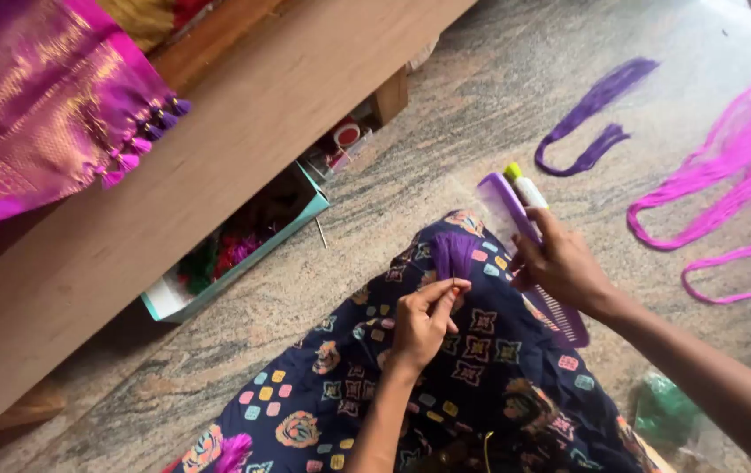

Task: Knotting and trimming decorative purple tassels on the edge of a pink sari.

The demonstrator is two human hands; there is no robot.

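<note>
Speckled grey stone flooring [446,149] is filling most of the view, with a long wooden ledge [244,131] running diagonally across its upper left part. A person is sitting on this floor, a dark blue patterned cloth [446,385] covering the lap at the bottom edge.

The left hand [424,320] is resting on the lap cloth with thumb and forefinger pinched together around the base of a small purple thread tuft [456,252], which is standing up from the fingertips near the top edge of the cloth. The right hand [559,263] is hovering just beside it, fingers closed around a purple comb [516,219]; the comb's teeth are sticking out below the hand and its back is pointing toward the tuft. A small white bottle with a yellow-green cap [524,186] is lying on the floor just behind the comb; whether the hand is touching it cannot be told.

Toward the floor's upper right corner, a looped purple thread hank [590,114] is lying, with several pink thread hanks [717,184] spread near the right edge. A teal-edged box of coloured threads [235,254] is sitting half under the ledge. A magenta and gold fabric with tassels [42,114] is draping over the ledge's upper left end. A green plastic bag [660,407] is lying by the right forearm.
</note>
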